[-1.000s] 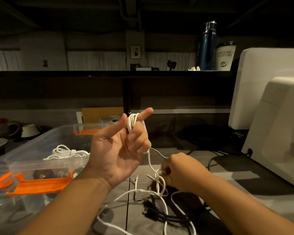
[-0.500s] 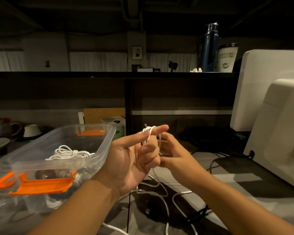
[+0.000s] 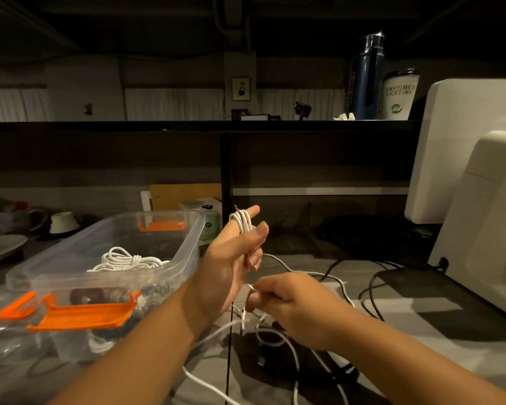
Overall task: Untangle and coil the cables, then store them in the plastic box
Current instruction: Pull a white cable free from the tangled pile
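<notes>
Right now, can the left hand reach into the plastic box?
Probably yes: the left hand is beside the plastic box, whose top is open. But the white cable wound on its fingers runs down to the right hand.

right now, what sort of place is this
Probably a home or office desk: a white monitor at the right, a blue flask and a cup on the shelf above.

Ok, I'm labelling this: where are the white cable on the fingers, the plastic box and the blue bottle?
white cable [image 3: 241, 225], head view, the wound loops
plastic box [image 3: 187, 247], head view, clear side wall
blue bottle [image 3: 365, 83], head view, body
</notes>
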Demonstrator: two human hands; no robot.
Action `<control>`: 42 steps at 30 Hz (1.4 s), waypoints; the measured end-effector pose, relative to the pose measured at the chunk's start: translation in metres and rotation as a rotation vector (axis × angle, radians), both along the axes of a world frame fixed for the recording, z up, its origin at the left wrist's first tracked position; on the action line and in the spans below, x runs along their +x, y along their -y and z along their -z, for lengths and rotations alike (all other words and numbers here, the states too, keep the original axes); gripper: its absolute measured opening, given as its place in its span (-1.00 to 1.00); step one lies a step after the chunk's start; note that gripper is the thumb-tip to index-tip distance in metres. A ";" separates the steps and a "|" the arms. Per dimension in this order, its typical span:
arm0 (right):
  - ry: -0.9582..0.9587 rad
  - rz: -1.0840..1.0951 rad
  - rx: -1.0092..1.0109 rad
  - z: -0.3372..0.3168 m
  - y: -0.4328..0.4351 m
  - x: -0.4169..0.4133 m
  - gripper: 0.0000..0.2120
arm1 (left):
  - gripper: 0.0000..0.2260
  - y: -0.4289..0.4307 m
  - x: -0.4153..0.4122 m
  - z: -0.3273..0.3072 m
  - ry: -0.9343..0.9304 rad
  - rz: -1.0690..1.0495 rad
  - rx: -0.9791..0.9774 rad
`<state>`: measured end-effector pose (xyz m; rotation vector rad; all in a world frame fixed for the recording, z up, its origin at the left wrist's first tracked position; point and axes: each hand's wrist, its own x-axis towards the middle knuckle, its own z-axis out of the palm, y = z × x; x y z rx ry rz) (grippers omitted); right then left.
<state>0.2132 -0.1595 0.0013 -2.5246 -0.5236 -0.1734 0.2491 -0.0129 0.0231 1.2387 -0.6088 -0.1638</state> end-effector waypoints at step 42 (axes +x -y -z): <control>-0.033 0.041 -0.187 0.002 -0.004 0.000 -0.70 | -0.45 0.000 -0.001 -0.002 -0.099 0.018 -0.207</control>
